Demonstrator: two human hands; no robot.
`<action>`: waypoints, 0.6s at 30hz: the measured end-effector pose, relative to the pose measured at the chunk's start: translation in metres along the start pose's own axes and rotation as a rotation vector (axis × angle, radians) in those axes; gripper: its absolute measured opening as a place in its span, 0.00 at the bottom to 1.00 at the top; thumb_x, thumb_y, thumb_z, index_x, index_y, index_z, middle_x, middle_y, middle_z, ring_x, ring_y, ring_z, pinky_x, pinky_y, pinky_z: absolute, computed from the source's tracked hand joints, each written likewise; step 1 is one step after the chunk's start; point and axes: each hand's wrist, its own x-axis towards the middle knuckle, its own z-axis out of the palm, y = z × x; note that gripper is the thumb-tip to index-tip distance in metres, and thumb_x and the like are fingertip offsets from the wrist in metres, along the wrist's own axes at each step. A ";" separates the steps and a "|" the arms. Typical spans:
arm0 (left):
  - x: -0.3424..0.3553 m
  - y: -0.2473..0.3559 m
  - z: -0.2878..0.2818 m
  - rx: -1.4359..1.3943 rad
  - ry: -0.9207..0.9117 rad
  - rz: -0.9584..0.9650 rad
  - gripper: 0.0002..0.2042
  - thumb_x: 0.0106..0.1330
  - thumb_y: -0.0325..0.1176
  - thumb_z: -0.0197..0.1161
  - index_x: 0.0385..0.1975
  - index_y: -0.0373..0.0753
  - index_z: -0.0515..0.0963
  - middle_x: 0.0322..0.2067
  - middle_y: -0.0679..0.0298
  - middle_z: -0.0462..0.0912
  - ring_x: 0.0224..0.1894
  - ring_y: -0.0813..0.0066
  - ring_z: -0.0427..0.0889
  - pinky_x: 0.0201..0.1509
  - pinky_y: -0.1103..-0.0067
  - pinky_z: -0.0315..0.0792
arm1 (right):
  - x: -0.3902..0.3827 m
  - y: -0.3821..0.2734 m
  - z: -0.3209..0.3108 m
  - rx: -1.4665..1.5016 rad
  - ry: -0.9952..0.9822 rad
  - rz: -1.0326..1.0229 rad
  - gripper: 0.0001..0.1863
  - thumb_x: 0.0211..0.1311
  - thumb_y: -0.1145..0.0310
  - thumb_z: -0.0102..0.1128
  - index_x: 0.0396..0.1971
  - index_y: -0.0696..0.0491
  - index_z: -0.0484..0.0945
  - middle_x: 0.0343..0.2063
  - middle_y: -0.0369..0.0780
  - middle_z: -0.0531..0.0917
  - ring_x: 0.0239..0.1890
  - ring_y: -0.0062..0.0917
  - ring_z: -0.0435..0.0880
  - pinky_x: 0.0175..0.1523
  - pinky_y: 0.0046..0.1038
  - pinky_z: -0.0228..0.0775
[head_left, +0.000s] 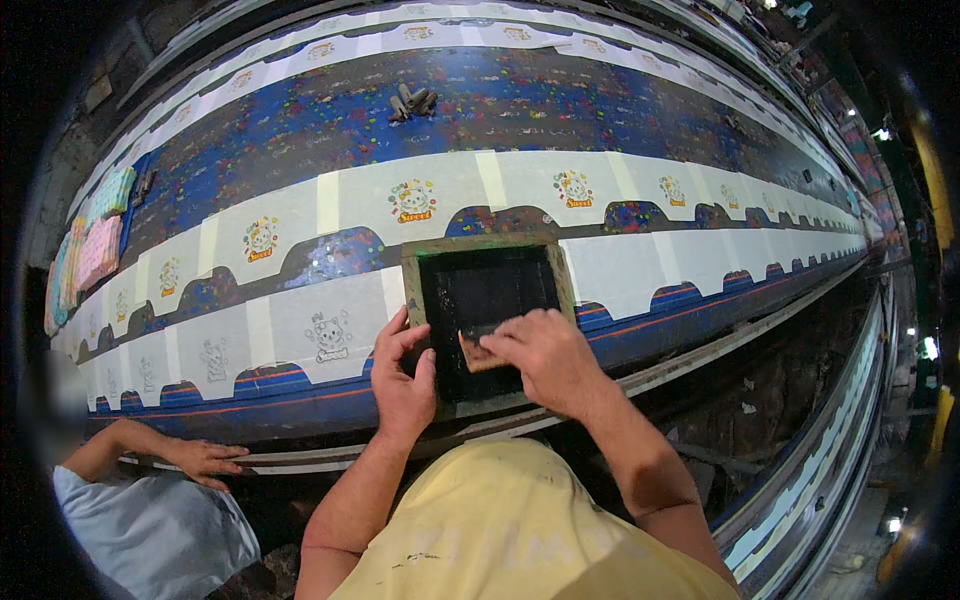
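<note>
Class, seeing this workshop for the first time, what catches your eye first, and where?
The dark framed screen at the centre stands out, with a brown scraper in the right hand and the left hand at the screen's left edge. Just beyond, colourful cat prints line a pale strip.

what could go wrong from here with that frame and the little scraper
The frame might shift if the left hand, at its left side, doesn't steady it, possibly knocking the print out of line on the white fabric.
The scraper is tilted in the right hand; uneven pressure could leave patchy colour.
Another person's hand rests at the table edge and could perhaps jar things.
</note>
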 end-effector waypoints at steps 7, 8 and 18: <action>-0.010 0.004 0.008 0.121 0.014 0.010 0.23 0.63 0.18 0.71 0.60 0.37 0.87 0.77 0.43 0.76 0.78 0.48 0.77 0.82 0.61 0.69 | -0.048 -0.034 0.006 0.043 -0.033 0.021 0.22 0.59 0.72 0.73 0.56 0.51 0.90 0.53 0.39 0.88 0.56 0.40 0.86 0.57 0.45 0.78; -0.010 0.005 0.009 0.181 0.014 0.050 0.23 0.62 0.18 0.71 0.59 0.37 0.87 0.77 0.44 0.76 0.78 0.48 0.77 0.82 0.61 0.69 | -0.053 -0.034 0.006 0.050 -0.052 0.027 0.23 0.58 0.72 0.74 0.56 0.51 0.90 0.54 0.39 0.88 0.57 0.40 0.86 0.58 0.46 0.79; -0.016 0.025 0.054 -0.031 0.100 0.080 0.20 0.57 0.14 0.64 0.49 0.37 0.89 0.78 0.42 0.75 0.81 0.47 0.74 0.84 0.61 0.65 | -0.127 0.019 -0.002 0.284 0.420 0.432 0.26 0.62 0.68 0.83 0.60 0.54 0.89 0.65 0.47 0.86 0.73 0.46 0.80 0.78 0.50 0.72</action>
